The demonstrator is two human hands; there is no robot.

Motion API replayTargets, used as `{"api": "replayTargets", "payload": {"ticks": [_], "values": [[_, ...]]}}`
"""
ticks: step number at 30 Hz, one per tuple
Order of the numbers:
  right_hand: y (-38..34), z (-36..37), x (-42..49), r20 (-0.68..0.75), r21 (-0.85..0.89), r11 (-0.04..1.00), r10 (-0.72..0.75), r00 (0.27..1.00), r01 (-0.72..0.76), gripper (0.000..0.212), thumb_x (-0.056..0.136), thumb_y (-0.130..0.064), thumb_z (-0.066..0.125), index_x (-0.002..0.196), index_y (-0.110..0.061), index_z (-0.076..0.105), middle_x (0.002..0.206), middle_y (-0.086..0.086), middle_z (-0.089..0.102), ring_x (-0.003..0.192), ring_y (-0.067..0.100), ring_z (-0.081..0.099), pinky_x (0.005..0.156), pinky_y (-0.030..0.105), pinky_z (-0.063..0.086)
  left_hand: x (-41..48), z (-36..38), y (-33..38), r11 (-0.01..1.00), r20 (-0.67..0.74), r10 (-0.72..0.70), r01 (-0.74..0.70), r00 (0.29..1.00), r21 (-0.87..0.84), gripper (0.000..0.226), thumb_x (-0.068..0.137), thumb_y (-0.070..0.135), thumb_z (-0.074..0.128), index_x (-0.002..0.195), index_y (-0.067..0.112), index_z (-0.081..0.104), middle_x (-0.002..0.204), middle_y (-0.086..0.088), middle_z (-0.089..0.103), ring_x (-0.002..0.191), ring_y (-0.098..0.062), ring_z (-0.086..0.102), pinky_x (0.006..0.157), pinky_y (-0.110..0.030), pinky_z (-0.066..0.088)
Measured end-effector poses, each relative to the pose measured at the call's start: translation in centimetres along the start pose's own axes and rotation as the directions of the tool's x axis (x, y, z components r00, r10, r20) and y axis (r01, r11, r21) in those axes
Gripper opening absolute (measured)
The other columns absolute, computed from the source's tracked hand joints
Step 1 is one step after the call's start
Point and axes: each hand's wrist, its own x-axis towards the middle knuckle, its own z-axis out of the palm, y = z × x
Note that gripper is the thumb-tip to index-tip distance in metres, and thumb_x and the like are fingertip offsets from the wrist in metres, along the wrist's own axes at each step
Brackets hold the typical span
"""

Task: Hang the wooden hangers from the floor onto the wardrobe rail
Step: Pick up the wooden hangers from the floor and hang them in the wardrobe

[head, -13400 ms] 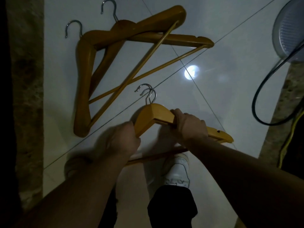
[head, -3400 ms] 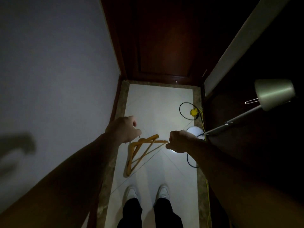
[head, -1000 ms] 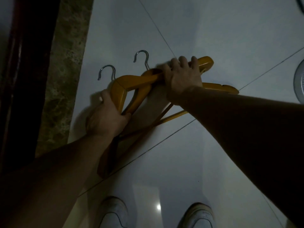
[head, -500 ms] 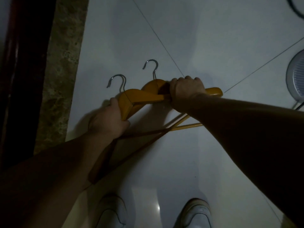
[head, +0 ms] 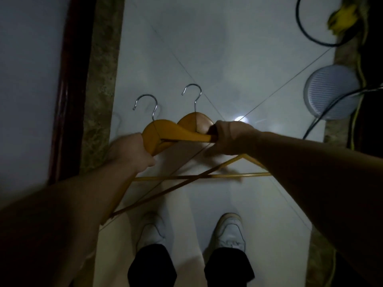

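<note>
Two yellow wooden hangers with metal hooks are lifted off the white tiled floor, overlapping each other. The left hanger (head: 165, 131) has its hook pointing away from me, and my left hand (head: 130, 152) grips its left shoulder. My right hand (head: 230, 135) grips the right shoulders of both, beside the neck of the right hanger (head: 196, 123). Their thin crossbars (head: 186, 179) cross below my hands. The wardrobe rail is out of view.
My two white shoes (head: 228, 230) stand on the floor below the hangers. A dark wooden frame (head: 68, 79) and marble border run along the left. At the right lie a round white lamp base (head: 331, 92), black cable loops and a yellow cord (head: 342, 11).
Both hands have raised the two hangers off the floor and toward me. The view has pulled back, so my shoes and the lamp base show more fully.
</note>
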Motion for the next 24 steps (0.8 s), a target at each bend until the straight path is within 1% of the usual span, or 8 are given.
{"api": "replayTargets", "payload": {"ticks": [2, 4, 6, 8, 10, 12, 17, 24], "values": [[-0.4, -1.7, -2.9, 0.182, 0.201, 0.979, 0.004, 0.983, -0.042, 0.051, 0.074, -0.069, 0.070, 0.091, -0.022, 0.059, 0.085, -0.001, 0.060, 0.088, 0.019, 0.058, 0.074, 0.029, 0.044, -2.6, -2.0, 0.5, 1.000, 0.021, 0.012, -0.013, 1.000, 0.023, 0.039, 0.064, 0.029, 0.084, 0.090, 0.014, 0.059, 0.080, -0.006, 0.059, 0.076, -0.026, 0.061, 0.061, -0.030, 0.048], [-0.9, -3.9, -6.4, 0.320, 0.371, 0.909, 0.068, 0.945, -0.191, 0.075, 0.060, -0.086, 0.057, 0.095, -0.021, 0.063, 0.093, 0.007, 0.068, 0.091, 0.024, 0.066, 0.087, 0.038, 0.053, -5.4, -4.3, 1.3, 0.998, 0.033, 0.012, -0.014, 0.999, 0.057, 0.035, 0.066, 0.029, 0.082, 0.087, 0.016, 0.058, 0.079, -0.006, 0.058, 0.072, -0.023, 0.058, 0.055, -0.028, 0.043], [-1.2, -5.8, -10.1, 0.371, 0.442, 0.854, 0.104, 0.923, -0.274, 0.083, 0.068, -0.089, 0.042, 0.104, -0.016, 0.063, 0.100, 0.010, 0.073, 0.092, 0.026, 0.070, 0.088, 0.044, 0.056, -8.4, -6.7, 2.4, 0.998, 0.043, 0.015, -0.018, 0.999, 0.068, 0.030, 0.069, 0.027, 0.081, 0.085, 0.018, 0.057, 0.077, -0.005, 0.057, 0.068, -0.020, 0.055, 0.052, -0.027, 0.036], [-1.4, -7.2, -13.6, 0.380, 0.485, 0.826, 0.097, 0.920, -0.288, 0.074, 0.083, -0.081, 0.034, 0.107, -0.016, 0.059, 0.100, 0.012, 0.074, 0.091, 0.028, 0.072, 0.085, 0.044, 0.056, -11.2, -8.9, 3.4, 0.998, 0.047, 0.033, -0.035, 0.998, 0.060, 0.028, 0.069, 0.024, 0.080, 0.085, 0.018, 0.058, 0.076, -0.005, 0.058, 0.067, -0.020, 0.056, 0.052, -0.027, 0.036], [-1.8, -8.1, -16.8, 0.370, 0.490, 0.816, 0.124, 0.921, -0.307, 0.066, 0.089, -0.074, 0.036, 0.107, -0.014, 0.056, 0.096, 0.013, 0.074, 0.087, 0.029, 0.073, 0.085, 0.046, 0.057, -13.9, -11.0, 4.4, 0.996, 0.056, 0.050, -0.053, 0.997, 0.068, 0.028, 0.067, 0.019, 0.079, 0.086, 0.016, 0.059, 0.078, -0.006, 0.059, 0.069, -0.021, 0.057, 0.053, -0.026, 0.037], [-2.1, -9.0, -19.7, 0.354, 0.514, 0.794, 0.148, 0.923, -0.324, 0.064, 0.090, -0.071, 0.040, 0.104, -0.011, 0.057, 0.093, 0.013, 0.072, 0.084, 0.028, 0.072, 0.086, 0.044, 0.057, -16.5, -12.9, 5.3, 0.996, 0.059, 0.052, -0.056, 0.997, 0.072, 0.027, 0.066, 0.016, 0.077, 0.086, 0.016, 0.058, 0.079, -0.006, 0.059, 0.068, -0.021, 0.056, 0.051, -0.026, 0.036], [-3.4, -13.7, -26.9, 0.331, 0.574, 0.749, 0.158, 0.930, -0.331, 0.061, 0.089, -0.068, 0.049, 0.097, -0.010, 0.062, 0.084, 0.009, 0.068, 0.075, 0.022, 0.066, 0.068, 0.034, 0.055, -22.0, -19.1, 7.6, 0.995, 0.003, 0.079, -0.079, 0.997, 0.058, 0.023, 0.068, 0.012, 0.074, 0.080, 0.015, 0.055, 0.077, -0.006, 0.056, 0.067, -0.020, 0.055, 0.052, -0.026, 0.035], [-4.3, -22.5, -35.3, 0.227, 0.630, 0.730, 0.152, 0.962, -0.264, 0.064, 0.089, -0.069, 0.047, 0.102, -0.008, 0.060, 0.082, 0.009, 0.063, 0.074, 0.021, 0.061, 0.067, 0.034, 0.052, -28.0, -28.5, 12.1, 0.981, -0.149, 0.166, -0.148, 0.975, 0.123, 0.027, 0.071, 0.020, 0.076, 0.082, 0.020, 0.051, 0.082, -0.005, 0.058, 0.073, -0.021, 0.056, 0.058, -0.029, 0.039]]}}
